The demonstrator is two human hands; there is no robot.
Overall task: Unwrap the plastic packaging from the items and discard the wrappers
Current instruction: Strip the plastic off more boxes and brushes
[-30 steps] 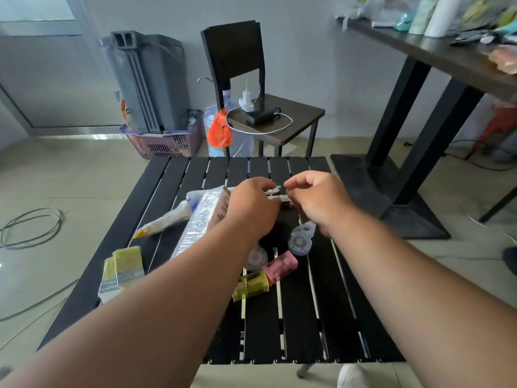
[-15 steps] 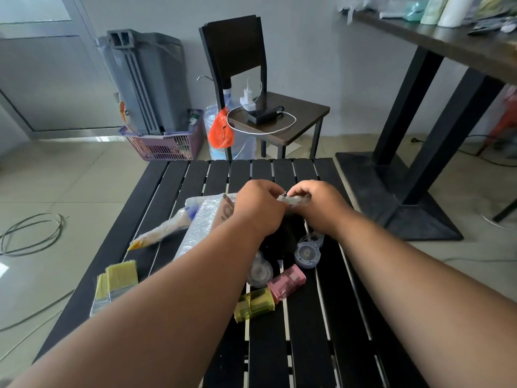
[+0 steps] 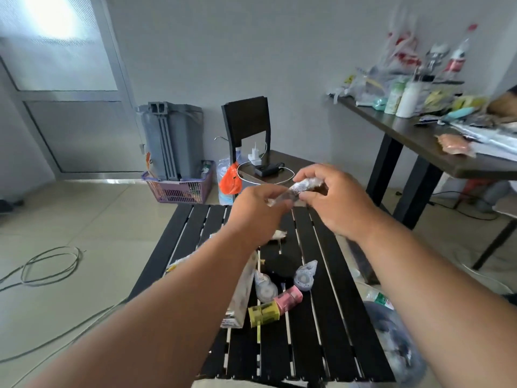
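Both hands have lifted up off the table (image 3: 330,317) since a moment ago. Left hand (image 3: 256,217) and right hand (image 3: 335,203) each pinch an end of the clear wrapper (image 3: 300,189), held above the table's far edge, so it looks mid-peel, not binned yet.

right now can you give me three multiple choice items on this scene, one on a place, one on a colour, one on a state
1. Where is the plastic wrapper?
A. flat on the table
B. held up between both hands
C. in the basket

2. What colour is the small box beside the yellow-green box?
A. pink
B. blue
C. white

3. What is the right hand doing?
A. lying flat on the slatted table
B. hanging idle
C. pinching the wrapper

Answers: 1 B, the left hand and right hand hold it above the table. 2 A, it is plainly pink. 3 C, its fingers close on the wrapper's end.
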